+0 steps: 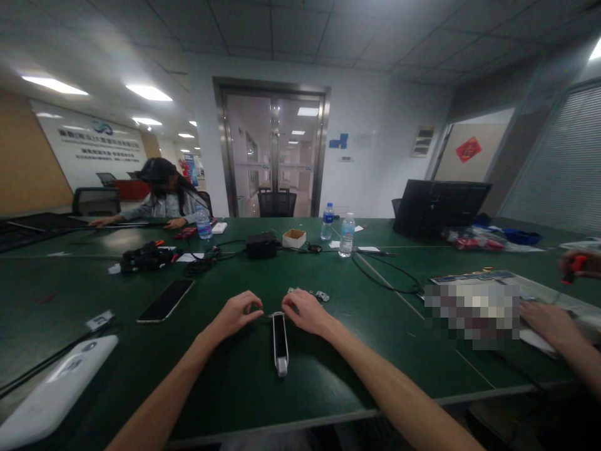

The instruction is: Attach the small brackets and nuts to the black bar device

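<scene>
A slim black and silver device [280, 341] lies lengthwise on the green table [244, 388] right in front of me. My left hand [238, 313] rests at its far end on the left side, fingers curled in a pinch. My right hand [305, 310] sits at the same end on the right side, fingers bent down and pressed to the table. What the fingers hold is too small to make out. A few small metal parts [319, 294] lie just beyond my right hand.
A black phone [166, 300] lies to the left, a white device [56, 391] at the near left edge. Water bottles [346, 235], a small box [293, 237], a black adapter [261, 245] and cables sit mid-table. A person sits far left; another person's hands [554, 322] work at right.
</scene>
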`<state>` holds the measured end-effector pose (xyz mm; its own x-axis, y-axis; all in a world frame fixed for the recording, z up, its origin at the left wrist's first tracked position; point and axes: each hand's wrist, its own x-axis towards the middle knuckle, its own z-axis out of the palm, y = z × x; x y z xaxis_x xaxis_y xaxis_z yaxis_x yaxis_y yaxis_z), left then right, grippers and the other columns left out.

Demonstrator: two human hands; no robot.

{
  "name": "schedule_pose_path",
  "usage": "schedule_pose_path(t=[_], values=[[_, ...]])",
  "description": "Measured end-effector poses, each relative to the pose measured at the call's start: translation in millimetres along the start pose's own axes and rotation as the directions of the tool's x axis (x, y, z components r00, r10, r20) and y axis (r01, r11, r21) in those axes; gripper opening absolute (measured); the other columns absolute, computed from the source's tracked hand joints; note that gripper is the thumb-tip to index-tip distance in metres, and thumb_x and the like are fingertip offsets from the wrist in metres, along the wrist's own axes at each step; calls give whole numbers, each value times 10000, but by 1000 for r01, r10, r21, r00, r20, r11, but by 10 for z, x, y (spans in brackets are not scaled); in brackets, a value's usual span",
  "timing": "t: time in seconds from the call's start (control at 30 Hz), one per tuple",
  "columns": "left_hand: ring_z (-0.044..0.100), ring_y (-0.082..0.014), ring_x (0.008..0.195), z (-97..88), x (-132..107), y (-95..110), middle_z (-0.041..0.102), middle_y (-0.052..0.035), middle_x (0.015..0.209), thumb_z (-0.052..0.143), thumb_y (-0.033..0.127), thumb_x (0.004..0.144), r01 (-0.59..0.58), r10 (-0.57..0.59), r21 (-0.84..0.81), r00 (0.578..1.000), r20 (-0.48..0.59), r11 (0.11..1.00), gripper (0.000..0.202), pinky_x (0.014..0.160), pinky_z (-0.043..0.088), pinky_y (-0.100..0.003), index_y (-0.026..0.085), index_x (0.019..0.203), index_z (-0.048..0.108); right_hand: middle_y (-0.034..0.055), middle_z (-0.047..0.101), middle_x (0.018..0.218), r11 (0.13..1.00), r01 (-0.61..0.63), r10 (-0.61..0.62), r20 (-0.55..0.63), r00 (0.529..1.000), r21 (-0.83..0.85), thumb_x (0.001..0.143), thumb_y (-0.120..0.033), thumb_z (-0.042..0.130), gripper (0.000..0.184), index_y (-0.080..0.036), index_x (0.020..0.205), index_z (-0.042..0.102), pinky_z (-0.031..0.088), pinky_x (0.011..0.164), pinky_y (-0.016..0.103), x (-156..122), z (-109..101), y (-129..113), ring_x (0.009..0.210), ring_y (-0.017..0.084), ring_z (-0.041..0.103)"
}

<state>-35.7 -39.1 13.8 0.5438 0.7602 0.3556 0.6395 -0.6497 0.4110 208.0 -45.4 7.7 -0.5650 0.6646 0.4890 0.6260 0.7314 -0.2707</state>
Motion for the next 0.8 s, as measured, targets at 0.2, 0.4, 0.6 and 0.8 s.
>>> schedule_pose_path(t=[0.2, 0.4, 0.6, 0.8], values=[[490, -137, 666, -22, -14, 1, 574, -19, 855, 551, 359, 845, 38, -44, 54, 993, 110, 998, 210, 603, 393, -239, 178, 917, 628, 71, 632, 811, 991, -31, 55, 195, 979, -128, 919, -306, 495, 226, -146, 842, 635, 409, 727, 286, -20, -76, 99, 808, 178, 577], [512, -150, 709, 46, -7, 6, 600, -28, 878, 540, 348, 855, 36, -43, 49, 986, 160, 998, 218, 629, 396, -242, 180, 953, 639, 62, 640, 815, 993, -14, 40, 223, 974, -118, 865, -217, 535, 135, -154, 876, 654, 401, 714, 267, -29, -48, 119, 799, 170, 576], [520, -144, 703, 86, -12, -45, 611, -24, 897, 528, 345, 878, 23, -27, 24, 984, 176, 999, 224, 626, 389, -237, 191, 989, 647, 46, 628, 787, 996, -25, 44, 237, 970, -81, 815, -219, 587, 95, -156, 858, 643, 396, 675, 260, -29, -33, 138, 772, 165, 563], [538, -147, 730, 133, -9, -54, 620, -25, 887, 518, 351, 886, 8, -7, -5, 983, 184, 1000, 239, 644, 399, -235, 193, 1005, 653, 47, 621, 786, 997, -39, 54, 225, 973, -71, 827, -231, 586, 96, -154, 848, 640, 393, 671, 264, -32, -23, 133, 779, 171, 569]])
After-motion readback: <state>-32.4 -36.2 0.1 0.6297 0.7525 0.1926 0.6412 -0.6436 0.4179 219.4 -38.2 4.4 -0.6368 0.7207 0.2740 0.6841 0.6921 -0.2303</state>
